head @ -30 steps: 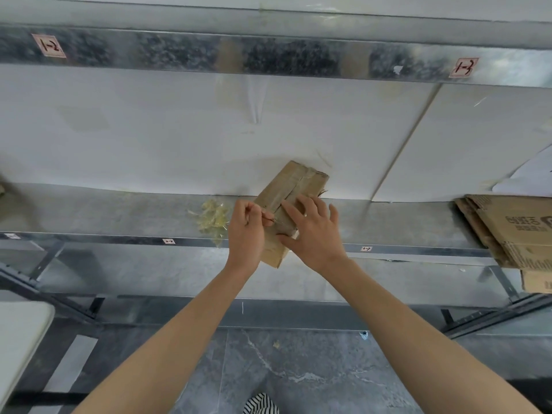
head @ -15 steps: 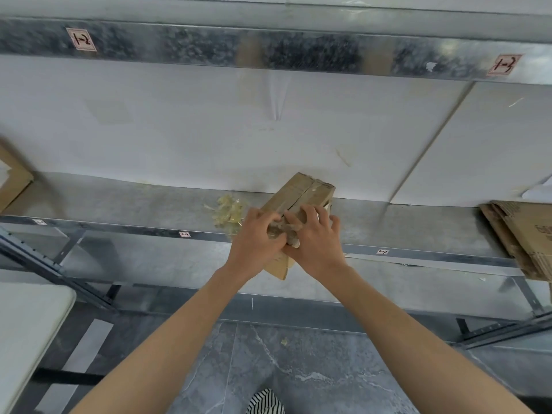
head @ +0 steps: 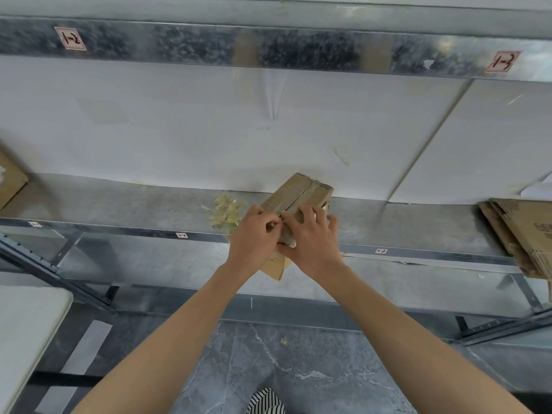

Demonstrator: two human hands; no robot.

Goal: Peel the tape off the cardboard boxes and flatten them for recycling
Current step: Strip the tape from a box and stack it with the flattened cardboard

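A small brown cardboard box (head: 301, 191) lies on the metal shelf (head: 119, 204), its near end sticking out past the shelf's front edge. My right hand (head: 310, 240) grips the box from the right, fingers over its top and thumb under it. My left hand (head: 254, 234) is curled at the box's top seam, its fingertips pinching at the tape there. The tape itself is hidden between my fingers. A crumpled wad of peeled yellowish tape (head: 225, 213) lies on the shelf just left of the box.
Flattened cardboard (head: 525, 234) is stacked at the shelf's right end. Another brown box (head: 9, 180) shows at the far left. A white table corner (head: 27, 330) is at lower left. White board (head: 209, 130) backs the shelf, with a metal beam (head: 268, 49) overhead.
My hands have come together over the box's near end. My right hand went from lying flat on the box to gripping it, and my left hand moved in against the seam.
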